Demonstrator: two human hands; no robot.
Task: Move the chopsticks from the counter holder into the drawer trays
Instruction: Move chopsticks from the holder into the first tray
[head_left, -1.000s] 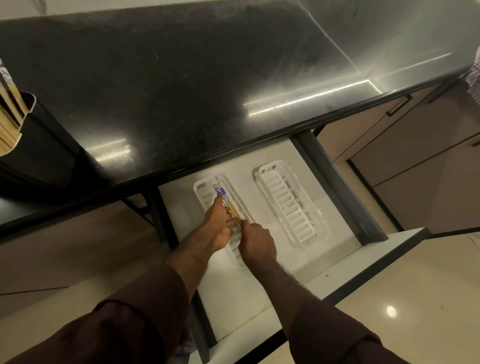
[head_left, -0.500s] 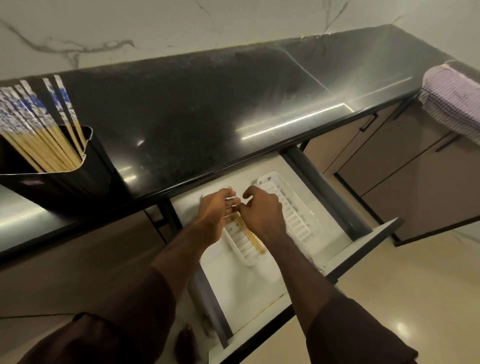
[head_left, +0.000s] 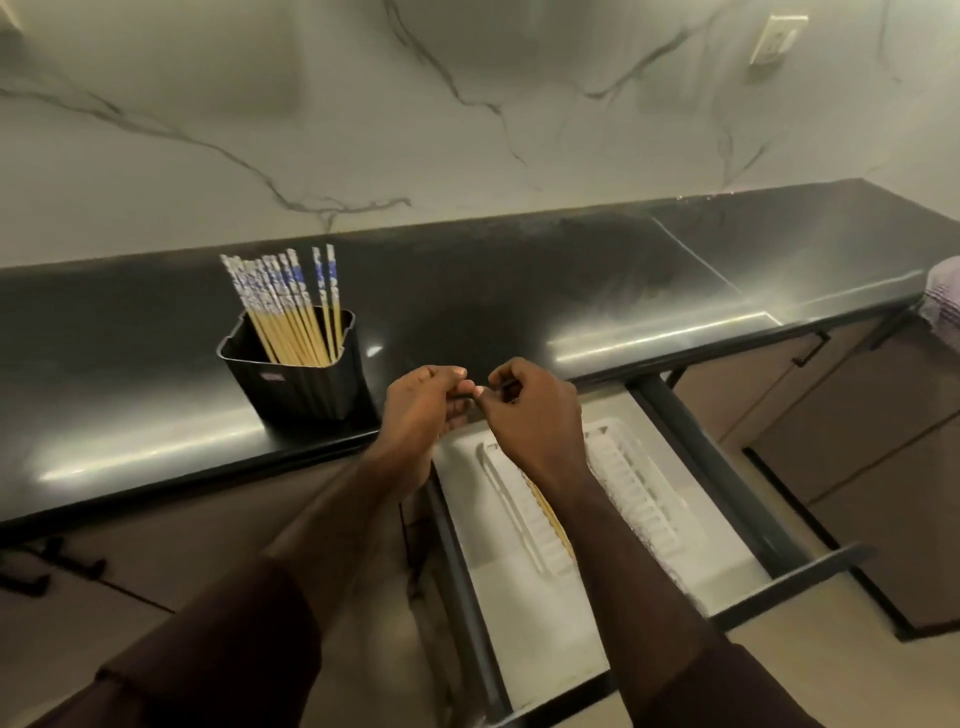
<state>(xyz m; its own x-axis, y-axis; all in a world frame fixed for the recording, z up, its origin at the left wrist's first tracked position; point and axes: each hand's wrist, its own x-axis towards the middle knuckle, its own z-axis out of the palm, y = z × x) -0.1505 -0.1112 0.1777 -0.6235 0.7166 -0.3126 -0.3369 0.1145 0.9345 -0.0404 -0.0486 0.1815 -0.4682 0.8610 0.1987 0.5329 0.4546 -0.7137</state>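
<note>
Both hands hover together over the open drawer (head_left: 737, 525), left hand (head_left: 421, 410) and right hand (head_left: 535, 415) with fingertips nearly touching, fingers curled; whether they pinch anything is unclear; below them two white trays (head_left: 639, 483) lie side by side, a chopstick pair (head_left: 550, 514) in the left one; on the black table (head_left: 519, 291), left, a dark holder (head_left: 306, 384) stands full of chopsticks (head_left: 291, 306).

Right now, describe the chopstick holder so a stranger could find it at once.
Start at the long black countertop under the marble wall. Toward its left, near the front edge, stands the black ribbed holder. It is the only container on the counter, bristling with bamboo chopsticks whose upper ends are patterned blue and white.
</note>
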